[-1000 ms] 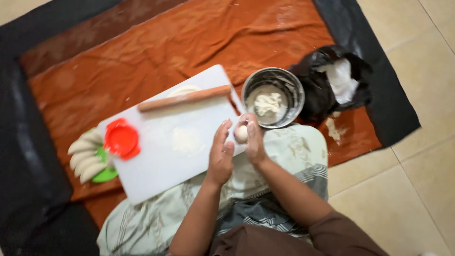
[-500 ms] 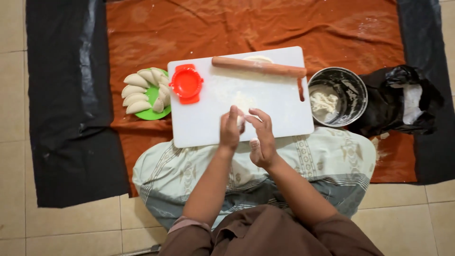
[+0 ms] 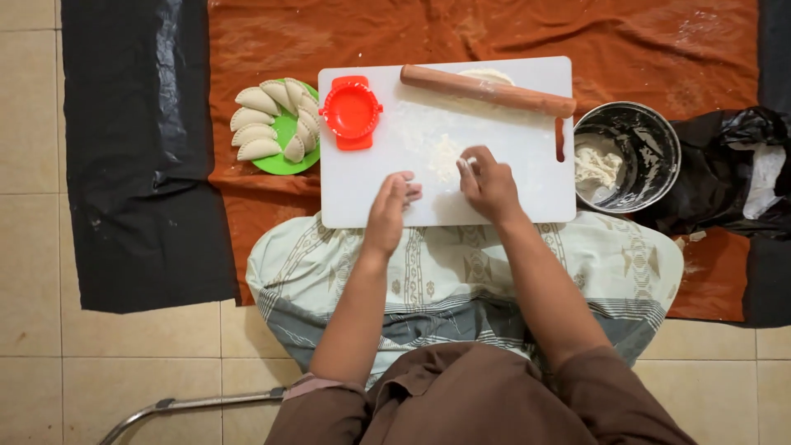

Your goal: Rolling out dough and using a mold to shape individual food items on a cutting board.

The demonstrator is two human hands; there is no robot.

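Compared with half a second earlier, the hands have parted: then they met around a small lump of dough at the near edge of the white cutting board (image 3: 511,177); now they lie apart on it. The right hand (image 3: 489,186) rests knuckles up, fingers curled onto the floured patch (image 3: 445,156) at the board's middle; whether it grips the dough cannot be told. The left hand (image 3: 389,210) lies with fingers loosely extended and together, holding nothing visible, just beside the right.

The board is smooth, rectangular plastic with a slot handle at its right end. Along its far edge lies a cylindrical wooden rolling pin (image 3: 488,90), partly covering a flat piece of pale dough (image 3: 488,76). A red, round, hinged plastic dumpling press (image 3: 351,110) sits on the far left corner. Left of the board, a green plate (image 3: 284,136) carries crescent-shaped, crimped raw dumplings (image 3: 257,125). To the right, a shiny round metal bowl (image 3: 651,140) holds a ragged mass of dough. Everything rests on a creased rust-orange cloth (image 3: 412,33).
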